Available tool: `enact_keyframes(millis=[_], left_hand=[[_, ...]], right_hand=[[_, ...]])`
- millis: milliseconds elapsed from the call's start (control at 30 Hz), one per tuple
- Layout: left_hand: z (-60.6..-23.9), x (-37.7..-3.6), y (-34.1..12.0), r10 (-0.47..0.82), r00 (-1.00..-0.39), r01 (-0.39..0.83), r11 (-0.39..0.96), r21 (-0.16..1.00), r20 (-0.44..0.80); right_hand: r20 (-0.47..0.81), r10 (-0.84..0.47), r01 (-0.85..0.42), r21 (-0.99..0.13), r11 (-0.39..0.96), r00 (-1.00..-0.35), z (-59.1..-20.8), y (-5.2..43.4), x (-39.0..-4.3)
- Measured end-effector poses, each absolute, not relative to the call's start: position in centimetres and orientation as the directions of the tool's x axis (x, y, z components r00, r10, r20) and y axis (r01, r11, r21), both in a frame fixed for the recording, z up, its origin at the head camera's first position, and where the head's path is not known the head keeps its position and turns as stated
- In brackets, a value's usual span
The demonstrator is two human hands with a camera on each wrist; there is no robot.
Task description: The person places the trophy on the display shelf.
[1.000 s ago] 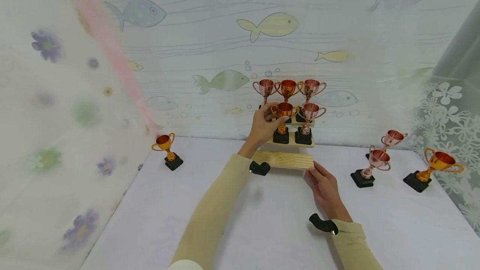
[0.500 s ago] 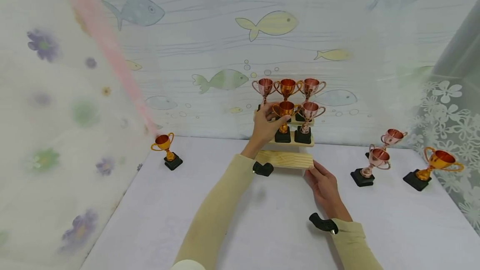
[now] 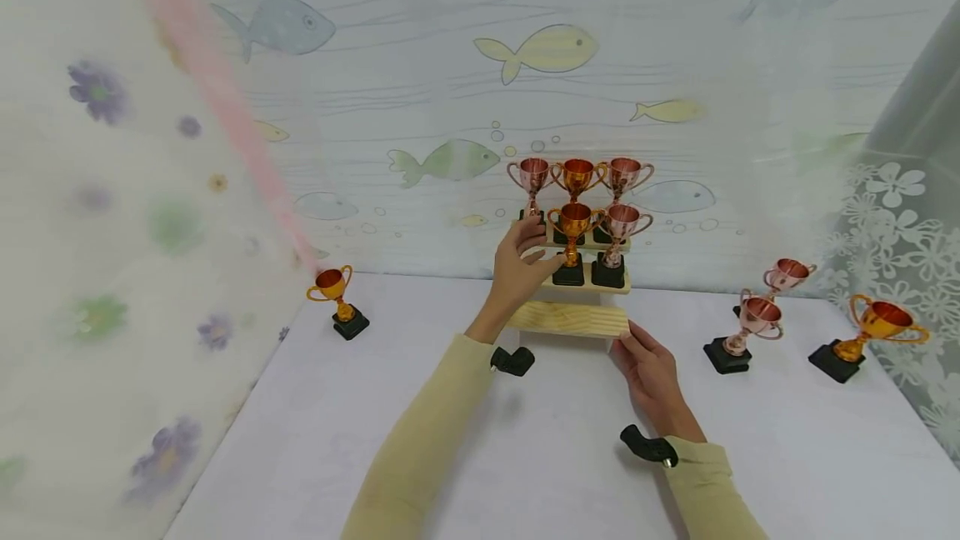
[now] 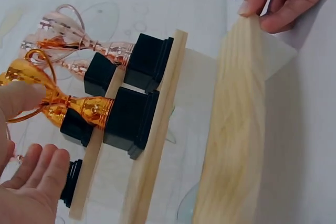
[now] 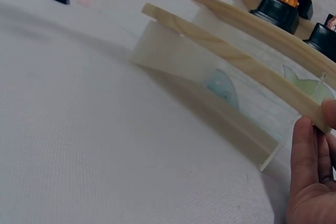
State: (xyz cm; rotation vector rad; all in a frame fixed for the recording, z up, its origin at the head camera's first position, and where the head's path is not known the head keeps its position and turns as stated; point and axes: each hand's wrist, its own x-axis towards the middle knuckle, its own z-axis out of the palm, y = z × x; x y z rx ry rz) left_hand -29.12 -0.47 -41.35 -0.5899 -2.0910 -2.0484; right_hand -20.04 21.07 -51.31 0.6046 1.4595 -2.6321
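Observation:
A three-step wooden stand stands at the back of the white table. Three small trophies are on its top step. A gold trophy and a rose trophy are on the middle step. My left hand hovers just left of the gold trophy, fingers relaxed and holding nothing; its thumb is close to the cup. My right hand pinches the right end of the bare bottom step, thumb on top and fingers below. In the right wrist view its fingers lie against that step's end.
A loose gold trophy stands on the table at the left. Two rose trophies and another gold trophy stand at the right. Fish-print sheeting hangs close behind the stand, and flowered curtains hang on both sides.
My left hand has let go of the gold trophy on the middle step and drawn back a little down and left. The right hand stays on the bottom step.

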Motion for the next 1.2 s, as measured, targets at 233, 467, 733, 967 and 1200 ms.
enact_keyframes(millis=[233,467,733,967,1200], left_hand=[[-42.9,-26.6,-3.7,0.107,-0.944,0.315,-0.003,0.949,0.313],[-44.8,-24.0,-8.4,0.101,-0.954,0.294,0.109,0.949,0.284],[-46.1,-20.3,-14.6,0.102,-0.964,0.264,0.317,0.911,0.244],[-48.4,-17.8,-19.5,-0.001,-0.984,0.163,0.407,0.899,0.179],[-48.9,-17.6,-24.5,-0.303,-0.941,-0.007,0.458,0.889,0.149]], right_hand=[[-0.383,0.147,0.261,-0.818,-0.513,-0.912,-51.3,20.8,-20.1],[-0.389,0.147,0.265,-0.814,-0.517,-0.909,-51.3,20.9,-20.1],[-0.395,0.138,0.267,-0.801,-0.536,-0.908,-51.2,21.0,-20.2],[-0.387,0.141,0.261,-0.807,-0.529,-0.911,-51.2,21.2,-20.1],[-0.395,0.132,0.265,-0.793,-0.548,-0.909,-51.2,21.1,-20.0]])
